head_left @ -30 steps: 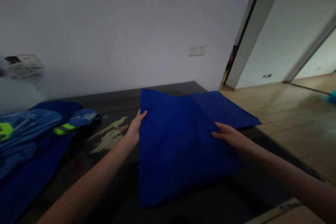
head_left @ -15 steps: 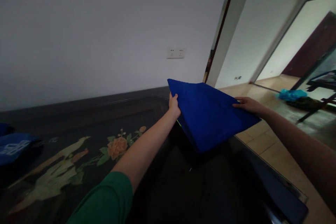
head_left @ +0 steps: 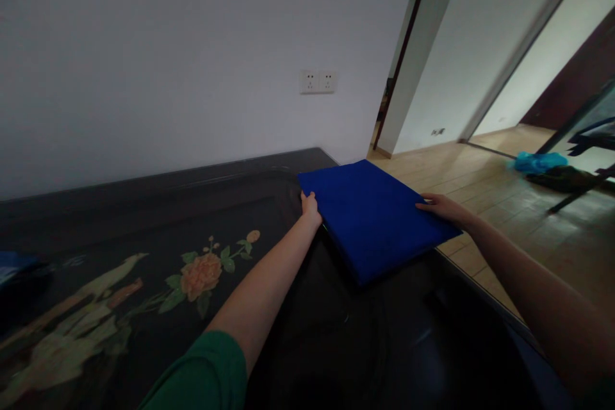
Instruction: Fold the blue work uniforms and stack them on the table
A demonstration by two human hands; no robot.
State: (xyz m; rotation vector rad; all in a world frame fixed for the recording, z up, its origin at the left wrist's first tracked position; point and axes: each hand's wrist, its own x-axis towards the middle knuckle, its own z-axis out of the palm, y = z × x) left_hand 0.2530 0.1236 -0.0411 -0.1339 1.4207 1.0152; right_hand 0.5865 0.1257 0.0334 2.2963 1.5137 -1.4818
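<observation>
A flat, square-cornered piece of folded blue fabric (head_left: pixel 379 218) is at the far right corner of a glossy black table (head_left: pixel 230 327). My left hand (head_left: pixel 311 207) grips its left edge, with the thumb on top and the other fingers partly hidden. My right hand (head_left: pixel 444 207) holds its right edge, thumb and fingers closed on the rim. The fabric lies nearly level, on or just above the tabletop; I cannot tell which. Its near corner points toward me.
The table bears a painted flower (head_left: pixel 202 275) and bird pattern. Another blue item (head_left: pixel 16 267) lies at its left end. A white wall with a socket (head_left: pixel 318 82) rises behind. On the tiled floor at right are a light-blue plastic bag (head_left: pixel 538 161) and dark furniture legs (head_left: pixel 579 191).
The blue fabric has come down and flattened from a tilted, bulging shape to nearly level. Both hands have moved down with it, keeping their hold. The view has shifted slightly.
</observation>
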